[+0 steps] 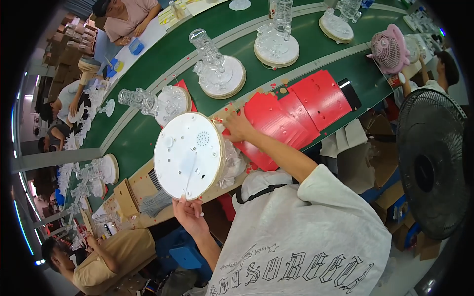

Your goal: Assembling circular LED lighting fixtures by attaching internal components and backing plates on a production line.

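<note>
A round white disc base (186, 157) with small screw holes and a cluster of perforations is tilted up, its flat underside facing me. Clear plastic parts show behind its right edge. My left hand (190, 215) grips the lower rim, thumb on the white face. My right hand (239, 126) reaches over the bench just right of the disc, fingers curled downward among small scraps; what they pinch, if anything, is hidden. Beside that hand lies a spread stack of red sheets (276, 126).
Several clear, tower-like assemblies on round white bases (224, 79) stand along the green conveyor (163, 64). A black phone (350, 94) lies past the red sheets. A pink fan (390, 45) and a large black fan (429, 167) stand at right. Other people work around the line.
</note>
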